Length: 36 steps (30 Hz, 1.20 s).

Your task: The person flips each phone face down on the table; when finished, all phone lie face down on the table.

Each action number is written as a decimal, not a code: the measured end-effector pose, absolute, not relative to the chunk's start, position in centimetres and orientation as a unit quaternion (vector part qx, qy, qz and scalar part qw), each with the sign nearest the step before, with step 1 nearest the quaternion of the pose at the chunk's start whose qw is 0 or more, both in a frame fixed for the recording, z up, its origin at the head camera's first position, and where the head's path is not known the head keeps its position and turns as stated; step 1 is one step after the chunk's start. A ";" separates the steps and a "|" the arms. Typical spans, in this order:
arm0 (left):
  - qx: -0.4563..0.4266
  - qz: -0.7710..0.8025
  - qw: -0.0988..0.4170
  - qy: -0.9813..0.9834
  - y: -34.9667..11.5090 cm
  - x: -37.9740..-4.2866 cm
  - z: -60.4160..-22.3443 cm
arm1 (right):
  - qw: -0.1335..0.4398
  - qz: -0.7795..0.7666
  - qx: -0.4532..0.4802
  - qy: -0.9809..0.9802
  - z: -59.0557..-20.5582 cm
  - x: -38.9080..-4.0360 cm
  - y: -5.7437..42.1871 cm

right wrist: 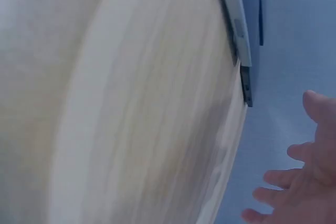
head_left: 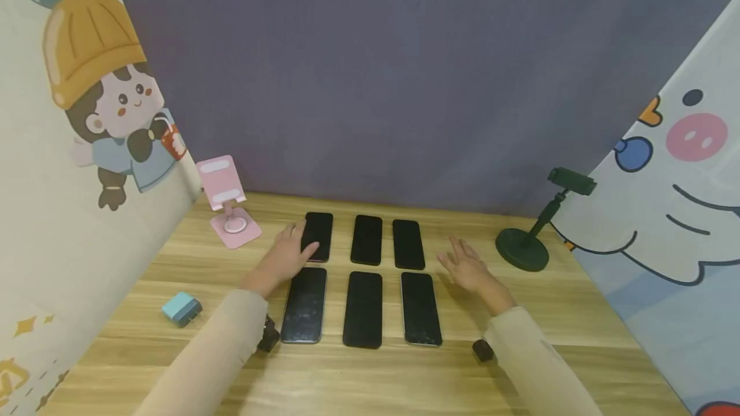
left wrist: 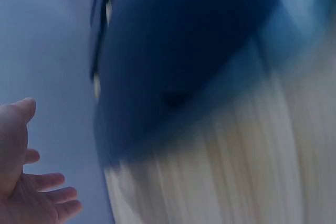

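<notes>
Smartphones lie on the wooden table in two rows of three, dark screens up. The back row holds a left phone, a middle phone and a right phone. In front are another left phone, a middle one and a right one. My left hand is at the left edge of the back left phone, overlapping it in the head view; contact is unclear. To the right of the rows, my right hand hovers with fingers spread, holding nothing. A blurred dark phone fills much of the left wrist view.
A pink phone stand stands at the back left, and a light blue charger plug lies nearer on that side. At the back right is a dark green stand on a round base. A grey backdrop borders the table's far edge.
</notes>
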State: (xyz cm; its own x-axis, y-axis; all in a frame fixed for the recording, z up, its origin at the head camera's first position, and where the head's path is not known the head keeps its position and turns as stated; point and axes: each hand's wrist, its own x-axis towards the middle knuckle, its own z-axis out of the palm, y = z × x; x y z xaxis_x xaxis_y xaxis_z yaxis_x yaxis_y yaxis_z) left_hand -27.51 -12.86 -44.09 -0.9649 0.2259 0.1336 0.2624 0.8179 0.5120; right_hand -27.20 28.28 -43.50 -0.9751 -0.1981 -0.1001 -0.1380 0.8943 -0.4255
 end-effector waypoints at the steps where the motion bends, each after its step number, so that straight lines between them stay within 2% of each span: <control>1: -0.132 -0.281 0.029 -0.950 -12.0 -27.3 -43.8 | 0.073 -0.230 -0.089 0.966 -43.4 -26.9 28.3; 9: -0.166 -0.371 0.000 -0.914 -5.5 -26.3 -43.4 | 0.062 -0.303 -0.093 0.947 -43.3 -25.3 28.4; 19: -0.200 -0.474 -0.038 -0.857 0.5 -25.2 -43.9 | 0.082 -0.334 -0.093 0.934 -43.2 -23.6 27.8; 29: -0.145 -0.502 -0.105 -0.846 3.8 -24.5 -45.6 | 0.089 -0.353 -0.111 0.925 -43.9 -22.9 27.0; 36: -0.135 -0.502 -0.098 -0.848 5.0 -24.4 -46.1 | 0.104 -0.403 -0.078 0.906 -44.1 -22.7 26.0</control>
State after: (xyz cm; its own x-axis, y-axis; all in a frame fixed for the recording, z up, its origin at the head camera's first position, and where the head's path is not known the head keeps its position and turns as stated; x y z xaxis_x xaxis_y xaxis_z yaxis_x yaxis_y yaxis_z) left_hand -24.40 4.95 -46.05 -0.9440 0.3283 -0.0311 0.1308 0.4592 0.8786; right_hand -22.69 26.03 -44.11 -0.9663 -0.2245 -0.1259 -0.0570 0.6636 -0.7459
